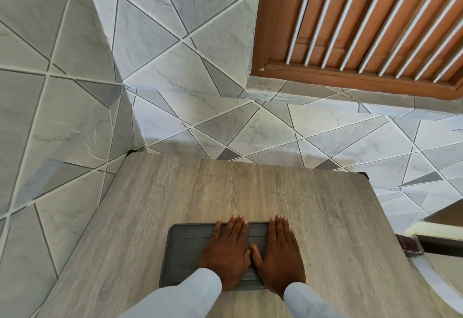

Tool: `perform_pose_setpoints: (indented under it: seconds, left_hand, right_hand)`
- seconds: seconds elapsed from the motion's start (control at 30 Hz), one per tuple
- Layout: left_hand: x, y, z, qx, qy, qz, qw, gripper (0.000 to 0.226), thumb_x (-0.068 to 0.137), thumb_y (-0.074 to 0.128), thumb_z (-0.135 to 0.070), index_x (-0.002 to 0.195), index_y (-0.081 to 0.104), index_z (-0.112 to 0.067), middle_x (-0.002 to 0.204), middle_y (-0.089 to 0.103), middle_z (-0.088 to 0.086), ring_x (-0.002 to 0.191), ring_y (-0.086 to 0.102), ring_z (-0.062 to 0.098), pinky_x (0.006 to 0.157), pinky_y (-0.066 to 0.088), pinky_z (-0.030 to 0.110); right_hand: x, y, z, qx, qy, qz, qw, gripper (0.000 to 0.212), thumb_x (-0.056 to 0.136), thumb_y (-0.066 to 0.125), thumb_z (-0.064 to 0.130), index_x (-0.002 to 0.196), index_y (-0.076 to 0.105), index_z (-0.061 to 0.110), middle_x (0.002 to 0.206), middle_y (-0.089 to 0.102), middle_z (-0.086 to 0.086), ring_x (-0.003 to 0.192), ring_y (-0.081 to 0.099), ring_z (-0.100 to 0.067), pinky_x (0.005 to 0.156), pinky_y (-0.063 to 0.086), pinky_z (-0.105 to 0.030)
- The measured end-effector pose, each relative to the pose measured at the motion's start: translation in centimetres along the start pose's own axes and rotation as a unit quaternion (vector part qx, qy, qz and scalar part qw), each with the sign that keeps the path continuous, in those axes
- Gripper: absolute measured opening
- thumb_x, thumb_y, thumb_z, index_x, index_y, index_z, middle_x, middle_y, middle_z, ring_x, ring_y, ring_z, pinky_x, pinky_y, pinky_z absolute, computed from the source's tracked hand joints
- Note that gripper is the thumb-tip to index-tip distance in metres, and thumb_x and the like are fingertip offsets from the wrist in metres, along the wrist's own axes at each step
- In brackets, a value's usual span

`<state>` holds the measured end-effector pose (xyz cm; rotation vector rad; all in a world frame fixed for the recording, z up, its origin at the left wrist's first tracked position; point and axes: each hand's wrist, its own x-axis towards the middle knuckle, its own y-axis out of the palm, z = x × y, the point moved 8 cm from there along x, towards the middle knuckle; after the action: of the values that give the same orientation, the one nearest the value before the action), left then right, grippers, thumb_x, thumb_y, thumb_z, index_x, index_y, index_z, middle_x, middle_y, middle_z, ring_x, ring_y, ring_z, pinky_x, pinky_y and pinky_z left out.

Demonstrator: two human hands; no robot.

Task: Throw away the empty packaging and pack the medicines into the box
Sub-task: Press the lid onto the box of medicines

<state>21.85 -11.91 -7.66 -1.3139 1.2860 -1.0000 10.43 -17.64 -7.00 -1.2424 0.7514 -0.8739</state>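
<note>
A dark grey box (pixel 185 247) with its lid closed lies on the wooden table (pixel 225 187), near the front edge. My left hand (pixel 228 250) rests flat on the lid, fingers stretched forward and holding nothing. My right hand (pixel 280 252) lies flat beside it on the right part of the lid, thumbs nearly touching. Both wrists wear light blue sleeves. No medicines or packaging are in view.
The table stands in a corner of grey-and-white tiled walls (pixel 175 67). A brown wooden window frame with white bars (pixel 363 29) is at the upper right. A dark object and a white rim (pixel 431 247) sit off the table's right edge.
</note>
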Motion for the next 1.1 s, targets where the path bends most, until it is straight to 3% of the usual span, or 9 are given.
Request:
perform_pose_setpoints:
  seconds: [0.07, 0.13, 0.3, 0.53, 0.73, 0.87, 1.1]
  left_hand:
    - [-0.6, 0.1, 1.5, -0.012, -0.017, 0.010, 1.000, 0.070, 0.086, 0.040, -0.053, 0.139, 0.043, -0.008, 0.145, 0.047, 0.010, 0.136, 0.041, 0.024, 0.110, 0.014, 0.046]
    - [-1.6, -0.3, 3.7, -0.001, -0.037, -0.010, 0.999, 0.073, 0.086, 0.041, -0.057, 0.140, 0.042, -0.008, 0.146, 0.046, 0.010, 0.136, 0.040, 0.024, 0.107, 0.017, 0.045]
    - [-3.9, -0.9, 8.4, 0.031, -0.077, -0.032, 0.996, 0.069, 0.090, 0.036, -0.055, 0.142, 0.038, -0.010, 0.148, 0.043, 0.007, 0.138, 0.035, 0.021, 0.111, 0.007, 0.040]
    - [-6.0, -0.8, 11.2, -0.006, -0.134, -0.069, 0.989, 0.070, 0.093, 0.027, -0.051, 0.148, 0.021, -0.009, 0.156, 0.021, 0.006, 0.145, 0.013, 0.017, 0.114, -0.003, 0.036]
    - [-5.7, -1.1, 10.9, 0.028, -0.147, -0.062, 0.987, 0.070, 0.091, 0.029, -0.051, 0.145, 0.030, -0.006, 0.153, 0.033, 0.011, 0.143, 0.025, 0.022, 0.114, 0.007, 0.046]
    - [-5.5, -0.8, 7.4, 0.007, -0.115, -0.053, 0.992, 0.072, 0.089, 0.035, -0.053, 0.145, 0.032, -0.007, 0.152, 0.034, 0.012, 0.143, 0.027, 0.027, 0.111, 0.011, 0.052]
    - [-3.3, -0.4, 2.4, 0.004, -0.038, -0.050, 0.998, 0.073, 0.088, 0.034, -0.059, 0.147, 0.030, -0.015, 0.155, 0.030, 0.006, 0.145, 0.021, 0.025, 0.110, 0.012, 0.057]
  right_hand:
    - [0.1, 0.0, 0.1, -0.002, 0.003, -0.002, 1.000, 0.087, 0.086, 0.032, 0.062, 0.147, 0.028, 0.000, 0.154, 0.031, -0.018, 0.145, 0.026, -0.030, 0.115, 0.007, -0.034]
    - [0.1, -0.1, 0.0, 0.005, 0.006, -0.006, 1.000, 0.088, 0.086, 0.030, 0.063, 0.148, 0.026, 0.001, 0.156, 0.028, -0.017, 0.146, 0.022, -0.029, 0.117, 0.006, -0.033]
    - [0.1, -0.5, 0.2, 0.020, -0.003, 0.013, 1.000, 0.101, 0.077, -0.009, 0.074, 0.152, 0.001, 0.007, 0.162, 0.001, -0.010, 0.150, -0.005, -0.023, 0.119, -0.003, -0.033]
    - [-0.1, -0.6, 0.1, 0.024, 0.007, 0.013, 1.000, 0.101, 0.074, -0.013, 0.073, 0.152, -0.001, 0.010, 0.162, -0.002, -0.008, 0.149, -0.008, -0.020, 0.120, -0.003, -0.035]
    - [-0.1, -0.3, 0.0, -0.003, 0.004, 0.010, 1.000, 0.093, 0.084, -0.004, 0.069, 0.151, 0.018, 0.008, 0.160, 0.018, -0.010, 0.150, 0.008, -0.024, 0.118, -0.009, -0.037]
    - [-0.5, -0.2, 1.0, -0.021, -0.043, 0.034, 0.998, 0.078, 0.092, 0.009, 0.060, 0.143, 0.042, 0.011, 0.150, 0.040, -0.014, 0.144, 0.030, -0.028, 0.117, 0.004, -0.040]
    - [-0.4, 0.1, 1.2, -0.040, -0.056, 0.029, 0.997, 0.066, 0.088, 0.034, 0.049, 0.140, 0.046, 0.010, 0.146, 0.046, -0.019, 0.139, 0.038, -0.032, 0.115, 0.016, -0.045]
